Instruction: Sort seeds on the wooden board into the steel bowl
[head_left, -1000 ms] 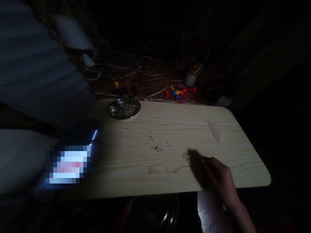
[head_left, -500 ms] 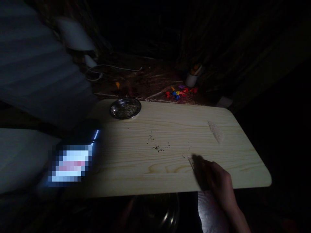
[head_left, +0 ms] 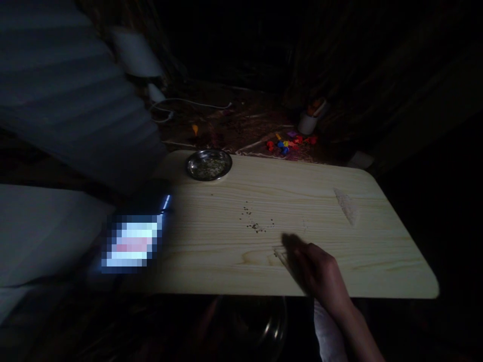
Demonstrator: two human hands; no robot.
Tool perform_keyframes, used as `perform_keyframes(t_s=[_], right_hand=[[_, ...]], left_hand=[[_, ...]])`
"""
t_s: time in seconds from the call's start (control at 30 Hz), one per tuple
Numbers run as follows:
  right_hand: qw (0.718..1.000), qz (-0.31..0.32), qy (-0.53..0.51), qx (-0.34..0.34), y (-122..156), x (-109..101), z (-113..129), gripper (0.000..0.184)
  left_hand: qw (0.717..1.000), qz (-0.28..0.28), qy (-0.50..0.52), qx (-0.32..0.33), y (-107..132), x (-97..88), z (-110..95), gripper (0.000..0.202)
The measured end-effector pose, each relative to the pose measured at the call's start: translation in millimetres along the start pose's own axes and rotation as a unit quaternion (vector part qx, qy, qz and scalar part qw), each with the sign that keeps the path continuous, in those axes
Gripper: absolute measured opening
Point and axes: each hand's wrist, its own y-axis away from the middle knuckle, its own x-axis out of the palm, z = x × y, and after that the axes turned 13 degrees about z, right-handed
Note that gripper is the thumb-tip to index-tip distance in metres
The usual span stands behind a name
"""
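Note:
My right hand [head_left: 323, 275] is closed low over the front of the wooden table [head_left: 211, 236], fingers pinched round a thin pale edge that I cannot make out. Right by that edge lie a few dark seeds [head_left: 275, 254]. Farther in, more small dark seeds [head_left: 256, 228] are scattered with some pale grains. Below the table's front edge, in deep shadow, my left hand [head_left: 208, 318] is at the left side of a shiny metal bowl [head_left: 267, 329] and seems to grip it; its fingers hardly show.
A metal dish [head_left: 209, 165] with mixed grains sits at the back left. A heap of pale grains [head_left: 346, 207] lies on the right. A lit phone [head_left: 132, 244] glows at the left end. Behind the table are colourful small toys [head_left: 289, 144] and a white cup [head_left: 308, 122].
My right hand has moved left and a little closer to the front edge, and the few seeds by it have shifted the same way. The whole view has swung slightly left.

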Motion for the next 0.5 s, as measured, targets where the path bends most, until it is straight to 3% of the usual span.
perform_keyframes(t_s=[0.3, 0.5], right_hand=[[0.990, 0.115, -0.066, -0.040, 18, 28, 42, 0.024], [0.997, 0.052, -0.061, -0.013, 17, 26, 41, 0.022]], left_hand=[[1.000, 0.000, 0.004, -0.020, 5, -15.5, 13, 0.031], [1.000, -0.006, -0.003, -0.028, 7, -23.8, 14, 0.032]])
